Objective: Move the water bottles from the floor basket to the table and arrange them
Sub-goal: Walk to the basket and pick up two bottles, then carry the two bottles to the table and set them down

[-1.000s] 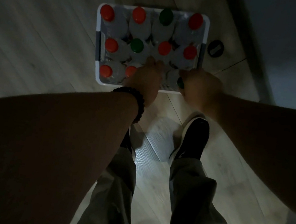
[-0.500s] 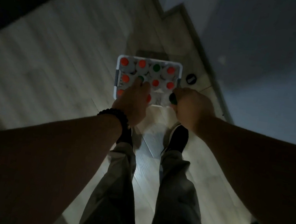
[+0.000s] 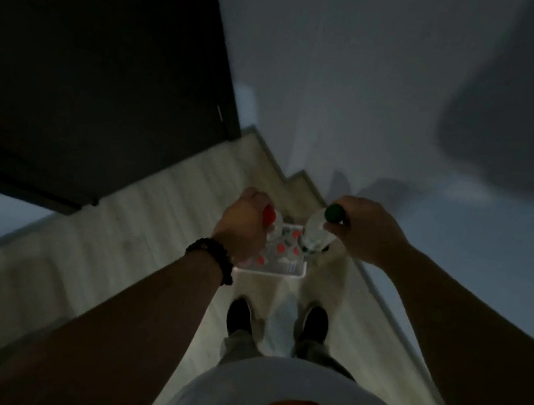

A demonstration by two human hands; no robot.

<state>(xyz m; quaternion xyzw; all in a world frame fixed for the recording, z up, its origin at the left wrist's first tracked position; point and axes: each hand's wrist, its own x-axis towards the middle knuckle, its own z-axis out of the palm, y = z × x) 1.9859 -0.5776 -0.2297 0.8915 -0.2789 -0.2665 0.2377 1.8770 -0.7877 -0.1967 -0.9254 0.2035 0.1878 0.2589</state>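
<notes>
From the head camera we look steeply down along both forearms in dim light, and the picture is blurred. Our left hand (image 3: 243, 226) is curled into a fist round the neck of a red-capped water bottle (image 3: 270, 218). The red cap shows at the thumb side, and most of the clear body is hidden behind the hand. A black bead bracelet (image 3: 212, 258) sits on that wrist.

Our right hand (image 3: 363, 230) grips a green-capped water bottle (image 3: 318, 234) just below the cap, fingers and thumb wrapped round the neck. The clear body hangs tilted down and to the left. Both bottles are held in the air above the white floor basket (image 3: 269, 271), which stands on the pale wooden floor (image 3: 113, 248) just ahead of our black shoes (image 3: 240, 314).

Inside the basket we make out several more red-capped bottles (image 3: 281, 248) standing upright. Their number is too blurred to tell.

A grey wall (image 3: 347, 75) rises behind the basket, and a large dark panel (image 3: 90, 54) fills the upper left. A white shirt (image 3: 248, 390) shows at the bottom edge.
</notes>
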